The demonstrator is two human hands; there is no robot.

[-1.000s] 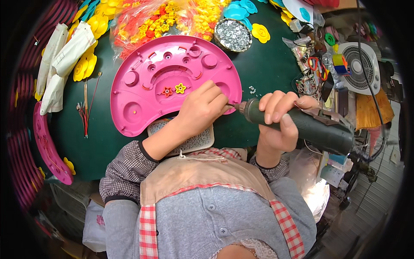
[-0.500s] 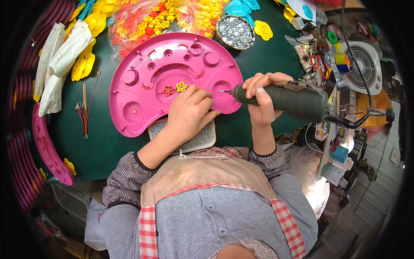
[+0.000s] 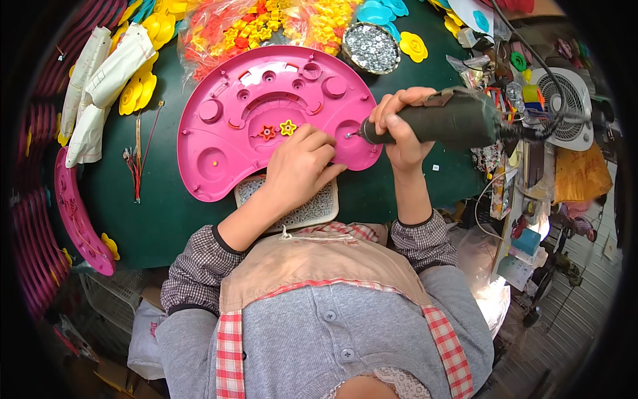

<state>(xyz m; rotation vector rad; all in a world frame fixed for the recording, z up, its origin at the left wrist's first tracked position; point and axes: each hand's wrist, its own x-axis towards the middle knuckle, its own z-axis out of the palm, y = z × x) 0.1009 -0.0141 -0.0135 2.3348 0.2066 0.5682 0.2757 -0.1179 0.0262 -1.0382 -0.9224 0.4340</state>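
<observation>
A pink curved plastic panel (image 3: 229,86) lies on the table with its hollow side up. My right hand (image 3: 404,126) is wrapped round a dark electric screwdriver (image 3: 458,118), held almost level. Its bit points left and meets the right round recess of the panel, at a small metallic spot. My left hand (image 3: 302,159) rests over the panel's lower middle edge, fingers curled and thumb stretched toward that recess. Whatever its fingertips hold, if anything, is hidden. Just beyond them sit a red star-shaped piece (image 3: 267,132) and a yellow star-shaped piece (image 3: 288,127).
A tray of small screws (image 3: 319,205) stands under the panel's near edge. Behind are a bowl of metal bits (image 3: 370,48) and bags of yellow and red pieces (image 3: 266,26). Wires (image 3: 137,163) and white wrapped bundles (image 3: 109,73) lie left; a fan (image 3: 565,106) stands right.
The screwdriver's rear end has swung away from me and its cable has shifted, while the bit stays at the same recess. The whole view has moved slightly. My left hand keeps its place.
</observation>
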